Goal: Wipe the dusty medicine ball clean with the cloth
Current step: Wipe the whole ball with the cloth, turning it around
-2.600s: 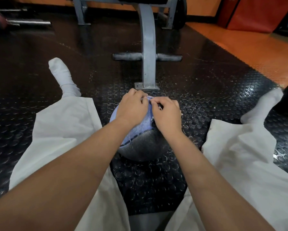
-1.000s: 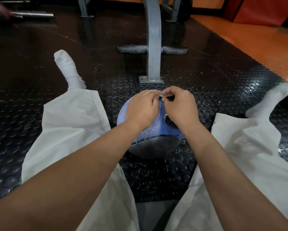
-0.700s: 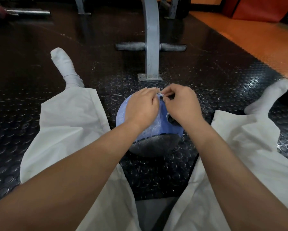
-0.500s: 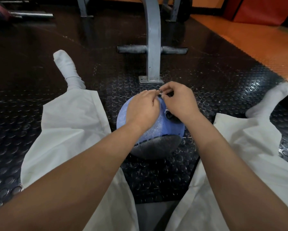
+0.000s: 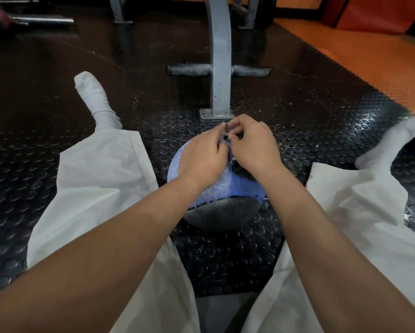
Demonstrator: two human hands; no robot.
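medicine ball (image 5: pixel 222 213): dull grey, on the floor (image 5: pixel 225 260), bare only at 6 o'clock.
cloth (image 5: pixel 225 188): light blue, draped over its top.
left hand (image 5: pixel 202 156): pinches cloth at 12 o'clock.
right hand (image 5: pixel 252 145): pinches the same fold.

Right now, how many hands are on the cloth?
2. Left hand grips the cloth atop the ball; right hand pinches it just beside, at the far edge.

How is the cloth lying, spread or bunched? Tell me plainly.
Spread: the cloth drapes smoothly over the ball, whose lower front shows bare.
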